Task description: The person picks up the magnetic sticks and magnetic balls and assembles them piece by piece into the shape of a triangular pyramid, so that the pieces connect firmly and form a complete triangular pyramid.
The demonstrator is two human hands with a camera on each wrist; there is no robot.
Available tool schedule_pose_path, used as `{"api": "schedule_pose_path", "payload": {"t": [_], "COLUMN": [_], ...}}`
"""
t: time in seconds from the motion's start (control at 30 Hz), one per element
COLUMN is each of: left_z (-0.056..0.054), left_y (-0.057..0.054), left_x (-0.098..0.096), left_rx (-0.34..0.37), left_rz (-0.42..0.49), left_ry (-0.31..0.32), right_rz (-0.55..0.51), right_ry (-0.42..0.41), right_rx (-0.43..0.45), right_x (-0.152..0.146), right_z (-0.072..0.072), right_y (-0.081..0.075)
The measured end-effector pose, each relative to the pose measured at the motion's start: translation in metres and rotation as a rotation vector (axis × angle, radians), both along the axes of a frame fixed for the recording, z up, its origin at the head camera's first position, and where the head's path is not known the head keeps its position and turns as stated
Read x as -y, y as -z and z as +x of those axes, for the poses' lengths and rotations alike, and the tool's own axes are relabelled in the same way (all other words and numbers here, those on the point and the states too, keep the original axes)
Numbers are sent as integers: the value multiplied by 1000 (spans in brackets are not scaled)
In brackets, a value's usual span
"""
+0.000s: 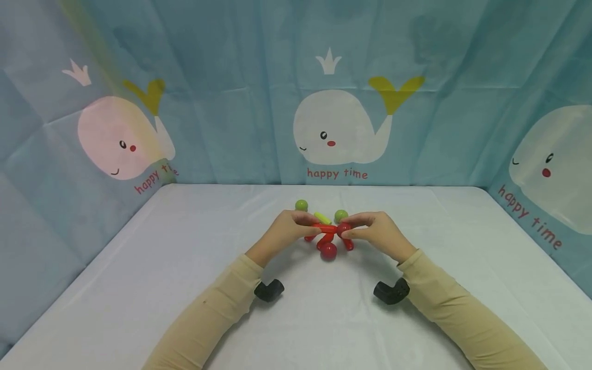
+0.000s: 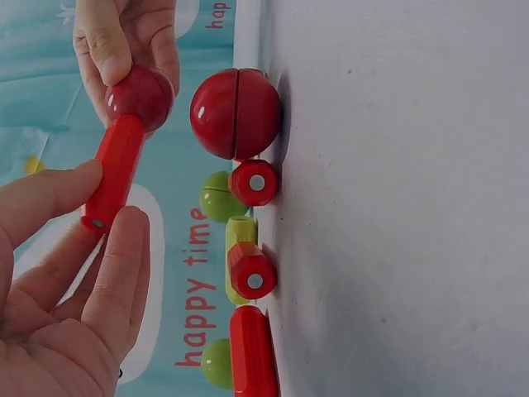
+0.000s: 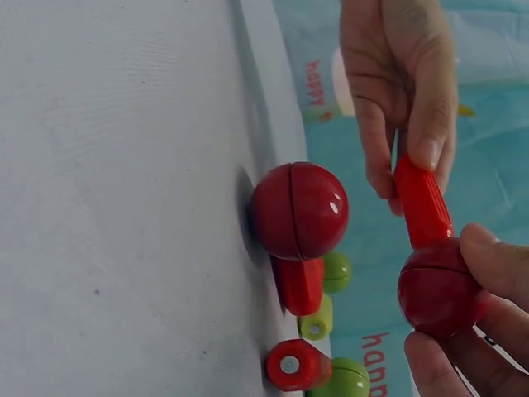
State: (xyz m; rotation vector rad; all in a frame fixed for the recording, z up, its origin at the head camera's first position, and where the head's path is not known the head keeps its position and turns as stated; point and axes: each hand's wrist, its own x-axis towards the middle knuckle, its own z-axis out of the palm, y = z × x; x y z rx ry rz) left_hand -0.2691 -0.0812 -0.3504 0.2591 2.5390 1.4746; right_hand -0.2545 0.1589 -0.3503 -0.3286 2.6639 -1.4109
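Observation:
My left hand (image 1: 294, 226) pinches a red rod (image 2: 114, 169) between thumb and fingers. A glossy red ball (image 3: 438, 289) is held by the fingertips of my right hand (image 1: 378, 232). Rod and ball touch end to end above the table; whether they are fixed together I cannot tell. Just below, a second red ball (image 1: 328, 251) lies on the table. Several red rods (image 2: 254, 356) lie around it, two with a pale round disc on the end facing the left wrist camera.
Behind the hands lie two green balls (image 1: 301, 205) and a yellow-green rod (image 1: 322, 218). The table (image 1: 139, 288) has a white cover. A blue whale-print curtain (image 1: 231, 139) rises along its back and sides. Black curved pieces (image 1: 391, 291) sit by both wrists.

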Motion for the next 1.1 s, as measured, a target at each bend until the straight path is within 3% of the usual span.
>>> {"api": "schedule_pose_path", "payload": {"t": [0.17, 0.43, 0.63, 0.87, 1.1], "left_z": [1, 1, 4, 9, 10], "left_y": [2, 10, 12, 11, 12], "left_x": [-3, -6, -9, -12, -15], "left_rx": [16, 96, 68, 67, 23], "left_rz": [11, -25, -88, -146, -227], "left_ry": [24, 129, 195, 203, 213], "right_rz": [1, -40, -61, -69, -70], "right_ry": [16, 44, 43, 41, 39], "right_rx": [14, 42, 54, 57, 64], "right_x": [-8, -17, -19, -21, -21], "right_z": [-2, -1, -1, -1, -2], "right_y": [-4, -12, -14, -15, -14]}}
